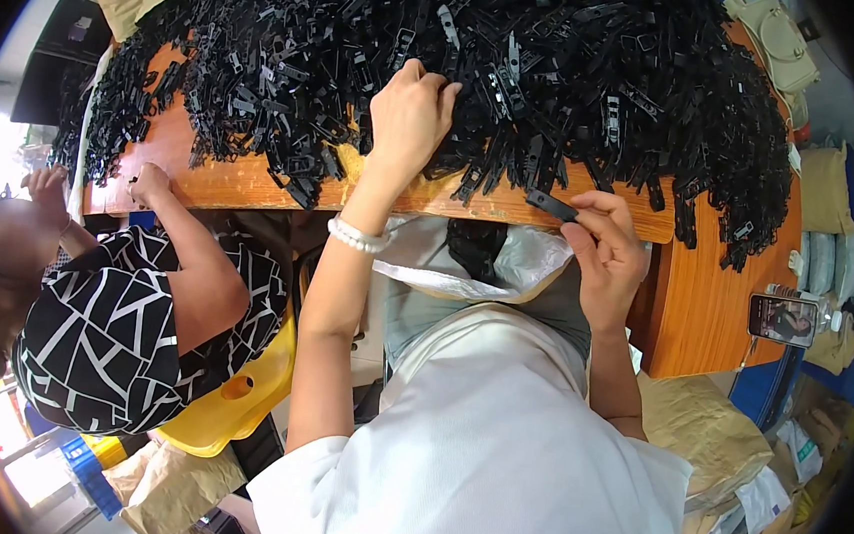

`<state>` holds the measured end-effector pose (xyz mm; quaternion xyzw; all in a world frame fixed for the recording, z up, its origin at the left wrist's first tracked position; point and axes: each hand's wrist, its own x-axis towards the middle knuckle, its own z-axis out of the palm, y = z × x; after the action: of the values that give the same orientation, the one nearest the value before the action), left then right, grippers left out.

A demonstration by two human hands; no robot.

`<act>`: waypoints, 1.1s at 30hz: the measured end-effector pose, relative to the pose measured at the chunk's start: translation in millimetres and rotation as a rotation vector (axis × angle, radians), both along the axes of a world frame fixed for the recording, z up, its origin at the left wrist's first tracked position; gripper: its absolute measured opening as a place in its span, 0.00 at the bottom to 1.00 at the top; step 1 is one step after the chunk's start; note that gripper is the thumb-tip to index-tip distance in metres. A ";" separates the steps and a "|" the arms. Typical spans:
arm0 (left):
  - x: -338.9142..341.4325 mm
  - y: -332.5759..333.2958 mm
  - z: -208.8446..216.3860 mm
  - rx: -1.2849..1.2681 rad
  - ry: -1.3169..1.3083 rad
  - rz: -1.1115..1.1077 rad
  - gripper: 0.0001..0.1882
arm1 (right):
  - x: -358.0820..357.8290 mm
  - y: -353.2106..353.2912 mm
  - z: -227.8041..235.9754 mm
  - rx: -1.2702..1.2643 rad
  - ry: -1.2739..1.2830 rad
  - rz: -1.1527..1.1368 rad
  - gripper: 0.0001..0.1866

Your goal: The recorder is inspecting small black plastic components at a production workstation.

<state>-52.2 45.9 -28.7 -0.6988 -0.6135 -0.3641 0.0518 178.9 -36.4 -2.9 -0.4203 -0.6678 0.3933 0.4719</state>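
Note:
A large heap of black clips (292, 66), some with shiny metal parts, covers most of the wooden table (432, 202). My left hand (414, 115) reaches over the heap's near side, its fingers curled down among the clips; what they hold, if anything, is hidden. Near the table's front edge, my right hand (609, 251) pinches one flat black clip (550, 205) between thumb and fingers. An open bag with a silvery white lining (533, 260) lies across my lap, against the table, with something black (476, 251) inside.
At my left a co-worker in a black and white patterned top (132, 314) sits on a yellow stool (235, 408), one hand at the table. A phone (782, 320) stands on the right. Brown sacks (700, 429) lie right of me.

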 end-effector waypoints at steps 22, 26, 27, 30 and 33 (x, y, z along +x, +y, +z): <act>24.4 -67.2 28.3 -0.773 -1.309 -0.359 0.15 | -28.8 16.6 -0.1 -0.189 0.131 -0.083 0.06; 34.4 -69.0 32.4 -0.760 -1.259 -0.325 0.16 | -27.0 16.0 7.0 -0.197 0.104 -0.060 0.05; 38.7 -69.2 31.6 -0.750 -1.287 -0.357 0.14 | -26.7 16.6 8.5 -0.176 0.073 -0.060 0.05; 52.8 -69.4 28.2 -0.722 -1.327 -0.408 0.09 | -19.1 19.7 -0.8 -0.043 -0.050 -0.008 0.05; 55.9 -65.9 26.9 -0.698 -1.312 -0.450 0.08 | -20.8 20.0 -2.2 -0.284 0.298 -0.054 0.07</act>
<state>3.7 -20.0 -1.8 -0.4238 -0.4412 -0.4908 -0.6203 158.1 -16.4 -5.0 -0.4375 -0.5172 0.5283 0.5119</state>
